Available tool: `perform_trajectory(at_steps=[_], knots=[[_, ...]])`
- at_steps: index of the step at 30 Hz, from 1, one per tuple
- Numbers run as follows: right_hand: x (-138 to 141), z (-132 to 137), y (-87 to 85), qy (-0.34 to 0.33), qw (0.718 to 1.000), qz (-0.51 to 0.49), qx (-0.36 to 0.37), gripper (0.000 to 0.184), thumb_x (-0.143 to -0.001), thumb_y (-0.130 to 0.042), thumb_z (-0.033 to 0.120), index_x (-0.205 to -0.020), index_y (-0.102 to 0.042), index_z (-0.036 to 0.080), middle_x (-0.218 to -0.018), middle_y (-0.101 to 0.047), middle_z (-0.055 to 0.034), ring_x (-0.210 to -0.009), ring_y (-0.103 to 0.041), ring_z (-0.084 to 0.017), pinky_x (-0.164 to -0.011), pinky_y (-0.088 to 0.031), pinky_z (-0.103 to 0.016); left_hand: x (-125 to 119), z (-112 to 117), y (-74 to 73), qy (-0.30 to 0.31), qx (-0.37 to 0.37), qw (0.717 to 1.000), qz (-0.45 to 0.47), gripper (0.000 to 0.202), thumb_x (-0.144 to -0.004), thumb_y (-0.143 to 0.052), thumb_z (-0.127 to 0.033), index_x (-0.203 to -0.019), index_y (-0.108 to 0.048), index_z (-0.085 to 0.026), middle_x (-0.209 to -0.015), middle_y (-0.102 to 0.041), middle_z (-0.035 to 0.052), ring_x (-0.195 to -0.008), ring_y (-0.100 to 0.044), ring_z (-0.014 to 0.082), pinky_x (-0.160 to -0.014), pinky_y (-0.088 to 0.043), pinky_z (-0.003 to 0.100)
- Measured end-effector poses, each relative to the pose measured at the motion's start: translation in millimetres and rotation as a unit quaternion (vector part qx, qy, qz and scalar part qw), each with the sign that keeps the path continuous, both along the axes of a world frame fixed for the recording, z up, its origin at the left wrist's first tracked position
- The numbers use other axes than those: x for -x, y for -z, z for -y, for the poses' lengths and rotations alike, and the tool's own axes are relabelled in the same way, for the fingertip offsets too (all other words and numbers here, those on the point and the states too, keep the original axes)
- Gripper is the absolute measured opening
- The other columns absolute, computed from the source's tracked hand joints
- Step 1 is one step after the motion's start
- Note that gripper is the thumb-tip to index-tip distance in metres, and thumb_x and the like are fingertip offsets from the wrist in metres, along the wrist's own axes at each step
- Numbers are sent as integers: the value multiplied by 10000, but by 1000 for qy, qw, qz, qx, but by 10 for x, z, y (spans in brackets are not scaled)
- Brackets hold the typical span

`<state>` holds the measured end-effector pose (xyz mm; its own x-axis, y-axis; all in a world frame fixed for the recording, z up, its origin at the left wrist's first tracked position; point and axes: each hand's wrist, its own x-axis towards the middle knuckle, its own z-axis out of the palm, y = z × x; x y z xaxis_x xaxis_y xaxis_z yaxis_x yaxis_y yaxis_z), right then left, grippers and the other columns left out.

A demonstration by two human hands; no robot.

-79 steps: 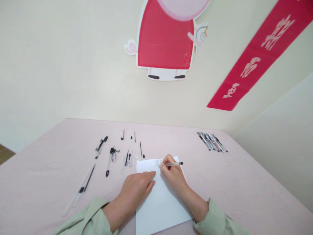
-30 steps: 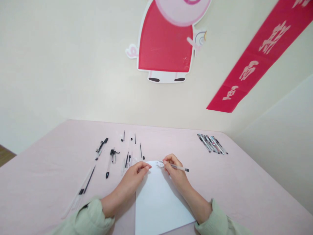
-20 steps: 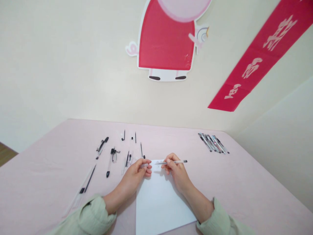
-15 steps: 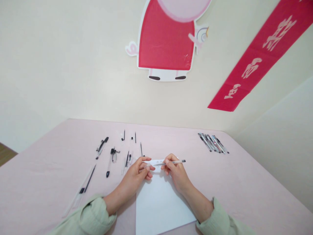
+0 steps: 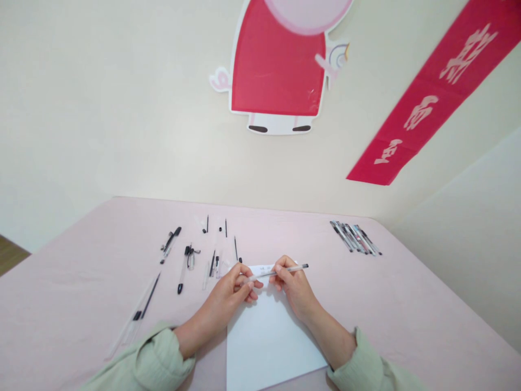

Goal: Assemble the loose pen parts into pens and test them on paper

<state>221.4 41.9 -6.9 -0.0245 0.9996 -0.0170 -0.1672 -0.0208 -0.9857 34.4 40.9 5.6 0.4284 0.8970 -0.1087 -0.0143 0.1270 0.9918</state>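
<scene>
A slim pen (image 5: 292,267) with a clear barrel and a dark end is pinched in my right hand (image 5: 293,288), nearly level above the paper. My left hand (image 5: 232,288) is closed around the pen's other end, thumb and fingers pressed on a whitish, see-through part there. Whether that part is a cap or the barrel itself, I cannot tell. Beneath both hands lies a white sheet of paper (image 5: 268,342) with small dark scribbles near its top edge.
Pen parts lie in groups at left: a clear-barrelled pen piece (image 5: 181,277), a dark refill (image 5: 151,296), a black cap (image 5: 137,315) and several small refills. A row of pens (image 5: 355,237) rests at back right. The pink-covered table (image 5: 407,315) meets the wall behind.
My left index finger has curled down and the left fingers have closed on the pen's left end. My right hand has barely moved. The view has shifted slightly.
</scene>
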Motion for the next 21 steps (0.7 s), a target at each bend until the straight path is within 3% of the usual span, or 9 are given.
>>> perform_trajectory(at_steps=[8,21], knots=[[-7,4,-4,-7,1000,1,0,261,-819,-643,401,-723,-517,193,-594,-595,26,-484,-446,-91,-508,-321,-215,-11,-24,-4,-7,-20,999,-31,279,-793,-577,-394,-932,-635,-159,-788,-643,32,-679,-597,164,-674,-484,290],[-10,-6,-66,6,998,-60,13,263,-804,-654,394,-705,-517,193,-532,-542,51,-457,-410,-80,-495,-311,-203,9,-19,-5,12,-87,992,-88,320,-878,-443,-342,-993,-674,-154,-787,-544,16,-647,-564,153,-650,-468,288]])
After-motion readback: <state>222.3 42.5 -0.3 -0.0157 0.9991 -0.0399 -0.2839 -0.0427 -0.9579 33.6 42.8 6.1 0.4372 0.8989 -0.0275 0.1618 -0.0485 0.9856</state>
